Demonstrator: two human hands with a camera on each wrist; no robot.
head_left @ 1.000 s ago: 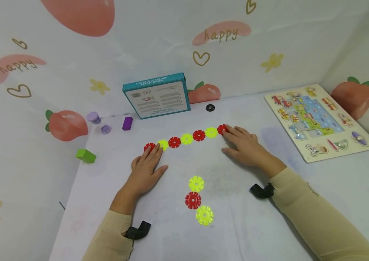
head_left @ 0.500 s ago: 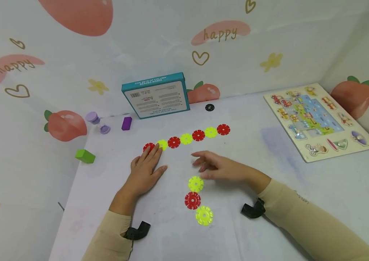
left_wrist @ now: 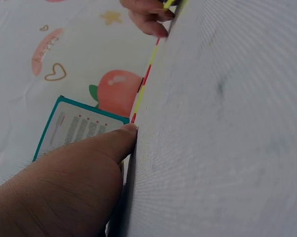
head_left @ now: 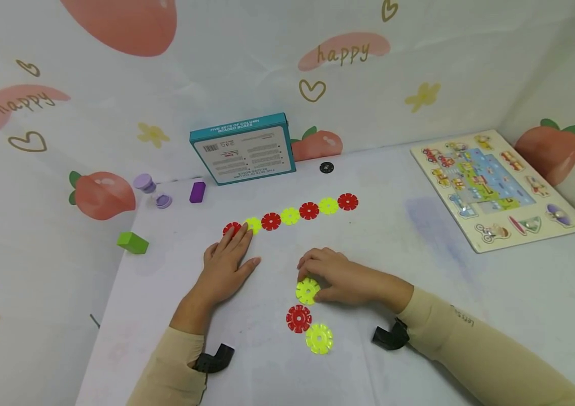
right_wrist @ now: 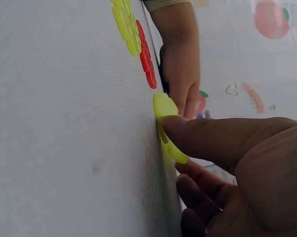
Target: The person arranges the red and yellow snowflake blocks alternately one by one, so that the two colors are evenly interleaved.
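Note:
A row of alternating red and yellow notched plastic discs (head_left: 271, 221) lies across the middle of the table. My left hand (head_left: 226, 272) rests flat at the row's left end, its straight fingertips over a red disc (head_left: 232, 228) and at the yellow disc (head_left: 253, 225) beside it. Closer to me, my right hand (head_left: 343, 277) pinches a yellow notched disc (head_left: 308, 291) between thumb and fingers. In the right wrist view this yellow disc (right_wrist: 164, 104) is tilted up at the thumb. A red disc (head_left: 299, 319) and another yellow disc (head_left: 319, 338) lie just below it.
A teal-edged box (head_left: 246, 149) stands at the back, with a black round chip (head_left: 326, 167) to its right. A wooden puzzle board (head_left: 500, 192) lies at the right. Along the left are a purple block (head_left: 197, 192), an hourglass (head_left: 153, 190) and a green block (head_left: 133, 242).
My right hand has left the row's right end, come down toward me and taken hold of the upper loose yellow disc. The loose red disc has shifted slightly nearer. My left hand has stayed put.

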